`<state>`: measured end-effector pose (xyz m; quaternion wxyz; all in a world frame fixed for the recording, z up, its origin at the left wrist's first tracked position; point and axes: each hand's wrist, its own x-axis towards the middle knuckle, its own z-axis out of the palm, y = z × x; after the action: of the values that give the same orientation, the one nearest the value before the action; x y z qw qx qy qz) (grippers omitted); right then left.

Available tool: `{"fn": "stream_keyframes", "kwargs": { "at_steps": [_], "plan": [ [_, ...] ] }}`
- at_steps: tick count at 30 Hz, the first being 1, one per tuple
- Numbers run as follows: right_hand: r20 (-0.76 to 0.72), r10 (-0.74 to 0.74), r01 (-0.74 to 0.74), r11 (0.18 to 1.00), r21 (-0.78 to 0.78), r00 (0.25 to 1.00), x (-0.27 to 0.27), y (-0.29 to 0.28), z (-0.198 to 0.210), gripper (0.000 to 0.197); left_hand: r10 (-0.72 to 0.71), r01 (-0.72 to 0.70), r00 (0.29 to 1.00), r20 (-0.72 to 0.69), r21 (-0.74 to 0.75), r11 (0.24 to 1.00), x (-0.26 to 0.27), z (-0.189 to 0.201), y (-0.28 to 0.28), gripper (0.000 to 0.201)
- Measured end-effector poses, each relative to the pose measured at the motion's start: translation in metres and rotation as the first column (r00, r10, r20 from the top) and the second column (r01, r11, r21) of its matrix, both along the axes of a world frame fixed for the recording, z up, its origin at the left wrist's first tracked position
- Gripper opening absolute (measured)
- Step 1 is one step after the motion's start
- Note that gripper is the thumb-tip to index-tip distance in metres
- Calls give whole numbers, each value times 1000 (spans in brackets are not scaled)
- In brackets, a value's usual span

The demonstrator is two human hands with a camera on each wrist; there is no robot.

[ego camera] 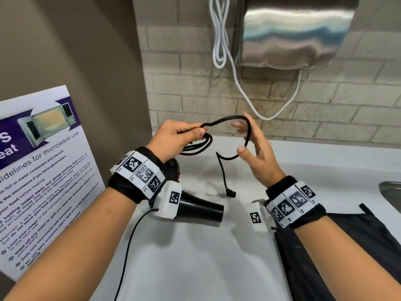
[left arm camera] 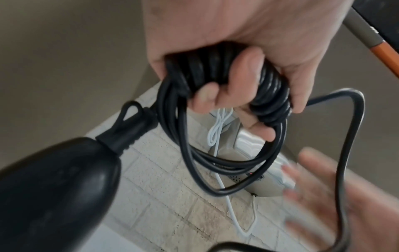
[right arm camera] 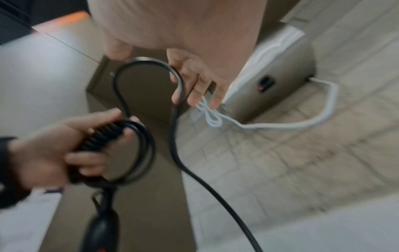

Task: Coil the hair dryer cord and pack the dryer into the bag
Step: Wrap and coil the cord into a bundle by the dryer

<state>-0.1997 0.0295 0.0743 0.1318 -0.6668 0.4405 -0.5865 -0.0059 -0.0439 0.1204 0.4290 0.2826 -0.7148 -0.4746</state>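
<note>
My left hand [ego camera: 180,133] grips a coil of the black dryer cord [ego camera: 200,144], with several turns bunched under its curled fingers [left arm camera: 237,81]. From there a loose loop of cord arcs right over my right hand [ego camera: 249,137], whose fingers [right arm camera: 194,85] are relaxed and spread, the cord lying along them. The cord's tail hangs down to the plug [ego camera: 231,194] just above the counter. The black hair dryer [ego camera: 201,208] sits below my left wrist, nozzle pointing right; I cannot tell if it rests on the counter. A black bag [ego camera: 347,246] lies at the lower right.
The white counter [ego camera: 195,268] runs up to a brick wall. A steel hand dryer [ego camera: 293,33] with a white cable [ego camera: 221,40] hangs on that wall. A microwave poster [ego camera: 43,170] leans at the left. A steel sink rim [ego camera: 390,187] shows at the right edge.
</note>
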Motion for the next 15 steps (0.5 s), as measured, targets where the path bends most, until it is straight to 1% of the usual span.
{"fn": "stream_keyframes", "kwargs": {
  "at_steps": [1, 2, 3, 4, 5, 6, 7, 9, 10, 11, 12, 13, 14, 15],
  "plan": [
    [-8, -28, 28, 992, 122, 1000, -5, -3, -14, 69, -18, 18, 1000, -9, 4, 1000, 0, 0, 1, 30],
    [-27, -64, 69, 960, 271, 998, -8, -7, -27, 75, -38, 38, 999, -6, 4, 999, 0, 0, 2, 30],
    [-69, -97, 117, 898, 425, 993, -10, -11, -41, 77, -60, 60, 998, 6, 2, 998, -1, 0, 3, 30],
    [-143, -108, 170, 817, 551, 984, -14, -14, -55, 75, -80, 80, 996, 24, -2, 997, -3, -1, 4, 30],
    [-232, -95, 226, 736, 638, 968, -16, -18, -68, 70, -103, 103, 994, 40, -6, 995, -4, -2, 5, 29],
    [-320, -53, 271, 672, 689, 946, -18, -21, -79, 64, -123, 124, 991, 54, -4, 992, -5, -3, 6, 29],
    [-386, 8, 297, 624, 722, 922, -19, -23, -89, 56, -144, 145, 988, 63, -3, 989, -7, -3, 8, 29],
    [-470, 110, 339, 553, 761, 876, -21, -27, -105, 40, -171, 172, 983, 71, 0, 985, -10, -4, 10, 31],
    [-507, 131, 369, 536, 759, 852, -22, -30, -111, 32, -178, 178, 982, 68, 4, 984, -11, -5, 12, 32],
    [-543, 118, 412, 525, 745, 831, -25, -32, -116, 25, -182, 181, 981, 62, 11, 983, -12, -5, 13, 32],
    [-567, 77, 449, 527, 722, 820, -27, -34, -119, 20, -179, 178, 982, 55, 19, 984, -13, -5, 14, 31],
    [-563, 15, 471, 528, 707, 827, -30, -36, -119, 16, -173, 172, 984, 46, 27, 985, -14, -4, 14, 30],
    [-495, -71, 448, 551, 704, 866, -32, -37, -116, 17, -162, 161, 986, 35, 39, 986, -14, -3, 16, 28],
    [-351, -174, 382, 593, 709, 920, -32, -36, -110, 22, -146, 145, 989, 20, 59, 988, -15, 0, 17, 27]
  ]
}}
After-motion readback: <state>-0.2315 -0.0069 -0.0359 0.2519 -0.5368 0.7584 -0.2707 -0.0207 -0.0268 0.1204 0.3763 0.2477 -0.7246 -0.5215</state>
